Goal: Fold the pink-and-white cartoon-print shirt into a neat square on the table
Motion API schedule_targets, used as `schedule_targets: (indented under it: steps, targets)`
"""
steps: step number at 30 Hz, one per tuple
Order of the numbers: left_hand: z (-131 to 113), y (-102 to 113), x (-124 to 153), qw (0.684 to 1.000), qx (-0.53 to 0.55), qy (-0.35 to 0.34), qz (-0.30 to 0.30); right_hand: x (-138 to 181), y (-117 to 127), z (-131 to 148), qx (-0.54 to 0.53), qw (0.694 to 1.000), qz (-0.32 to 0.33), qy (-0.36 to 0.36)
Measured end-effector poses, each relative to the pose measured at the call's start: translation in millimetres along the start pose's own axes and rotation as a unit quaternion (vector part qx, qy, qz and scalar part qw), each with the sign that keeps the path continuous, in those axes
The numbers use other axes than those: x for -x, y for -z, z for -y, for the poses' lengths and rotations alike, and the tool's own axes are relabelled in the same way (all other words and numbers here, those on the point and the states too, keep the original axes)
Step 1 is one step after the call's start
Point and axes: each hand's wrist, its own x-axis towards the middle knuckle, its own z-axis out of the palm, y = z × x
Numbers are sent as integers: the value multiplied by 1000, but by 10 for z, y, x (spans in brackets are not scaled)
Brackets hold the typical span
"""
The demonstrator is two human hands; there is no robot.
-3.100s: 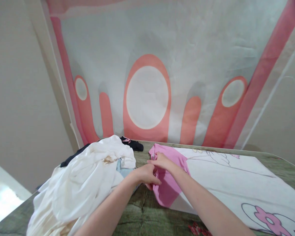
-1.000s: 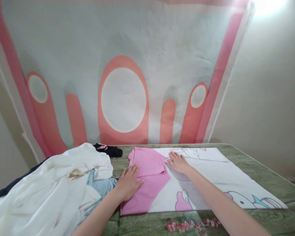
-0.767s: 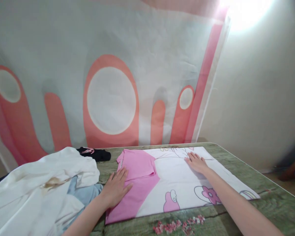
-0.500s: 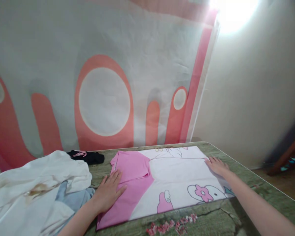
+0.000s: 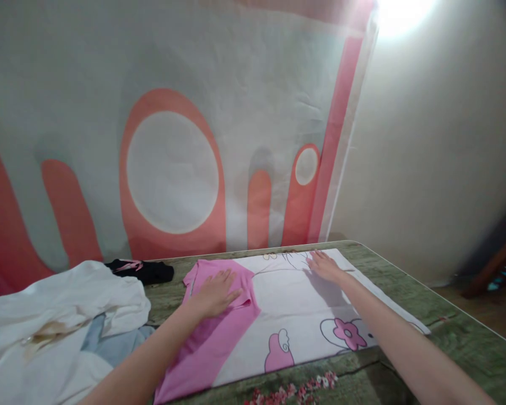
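A pink and white T-shirt [image 5: 295,298] with cartoon prints lies spread on the table, its far side folded inward with the pink sleeve on top. My left hand [image 5: 217,293] rests flat on the folded pink sleeve, fingers stretched out. Over the white part near the far edge is my right hand [image 5: 326,266], open with its fingers spread; its palm casts a shadow on the cloth. Neither hand grips anything. My forearms hide some of the shirt's near pink part and its right end.
White clothing [image 5: 67,304] lies heaped at the left, with a light blue garment [image 5: 113,340] under it. A black garment [image 5: 145,271] with a pink ribbon is behind. The wood-patterned table [image 5: 409,298] meets a printed backdrop [image 5: 236,112] at the far side.
My right hand has moved from the shirt's right end leftward and away to its far edge. My left hand has slid away from me onto the sleeve. The view has shifted slightly.
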Motion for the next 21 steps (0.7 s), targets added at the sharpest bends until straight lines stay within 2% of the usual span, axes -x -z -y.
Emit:
schedule_targets:
  steps: [3,5,7,9,12,18,21]
  targets:
    - [-122,-66,-432,999,15,-24,-29,-82,-122,553,-15,998,15,51]
    - [-163,-137,-649,999,14,-23,-40,-80,-178,824,-26,994,27,98]
    - [-159,-216,-784,999,8,-15,-42,-72,-205,959,-37,988,42,142]
    - [-113,-292,-841,999,5,-7,-41,-91,-208,935,-38,985,50,162]
    - [-18,-375,-835,999,6,-3,-42,-187,-186,634,-15,991,50,122]
    - [11,-391,-795,999,4,3,-45,-349,-82,-338,15,998,43,-35]
    - [-15,-378,-795,999,3,9,-42,-320,-17,-709,22,995,32,-96]
